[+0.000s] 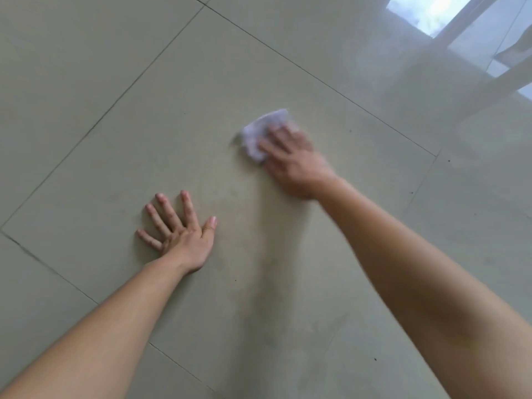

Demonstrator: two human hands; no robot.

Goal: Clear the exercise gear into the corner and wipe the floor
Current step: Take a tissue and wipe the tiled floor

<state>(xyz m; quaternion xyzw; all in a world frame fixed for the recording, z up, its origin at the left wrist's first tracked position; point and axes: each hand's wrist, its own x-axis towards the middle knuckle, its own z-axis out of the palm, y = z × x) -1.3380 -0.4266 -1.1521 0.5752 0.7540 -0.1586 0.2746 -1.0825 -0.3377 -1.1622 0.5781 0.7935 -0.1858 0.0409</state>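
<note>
A crumpled white cloth (259, 131) lies on the pale tiled floor (121, 145) near the middle of the view. My right hand (290, 159) presses flat on the cloth's near right part, fingers straight and blurred. My left hand (181, 231) rests flat on the same large tile, lower left, fingers spread and holding nothing. No exercise gear is in view.
Dark grout lines cross the floor around the big tile. A bright reflection of a window (431, 12) shines on the glossy floor at the top right. Small dark specks dot the tiles to the right.
</note>
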